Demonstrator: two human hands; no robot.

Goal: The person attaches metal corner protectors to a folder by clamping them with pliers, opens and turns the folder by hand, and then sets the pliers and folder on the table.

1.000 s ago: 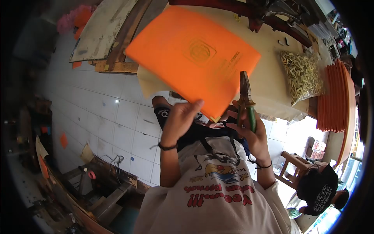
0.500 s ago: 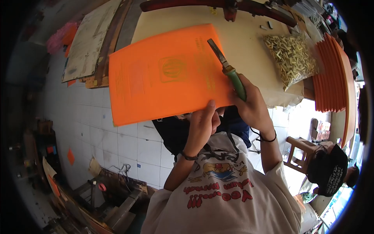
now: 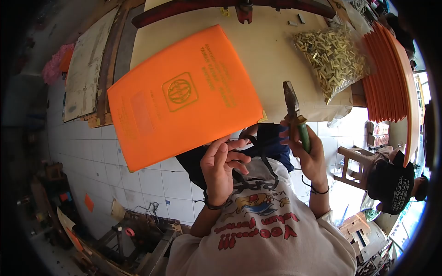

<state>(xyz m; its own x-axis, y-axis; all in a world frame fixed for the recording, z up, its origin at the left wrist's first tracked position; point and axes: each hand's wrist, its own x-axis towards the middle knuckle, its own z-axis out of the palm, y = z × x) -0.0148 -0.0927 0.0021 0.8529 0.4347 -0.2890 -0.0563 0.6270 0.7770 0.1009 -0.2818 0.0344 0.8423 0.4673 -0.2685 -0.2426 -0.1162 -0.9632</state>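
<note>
An orange folder with gold printing lies tilted on the paper-covered table, its near part jutting past the table's front edge. A small gold-coloured corner piece sits on its right corner. My left hand is open just below the folder's near edge, fingers spread; whether a fingertip touches it I cannot tell. Pliers with green handles are gripped in my right hand, right of the folder and apart from it. Their jaws point up and away from me.
A clear bag of small brass-coloured pieces rests on the table's right side, beside a stack of orange folders. A dark red metal bar crosses the back. On the right are a plastic stool and another person.
The folder has turned and shifted left onto the table. My left hand has come off its edge and opened. The pliers have moved right and down, away from the folder.
</note>
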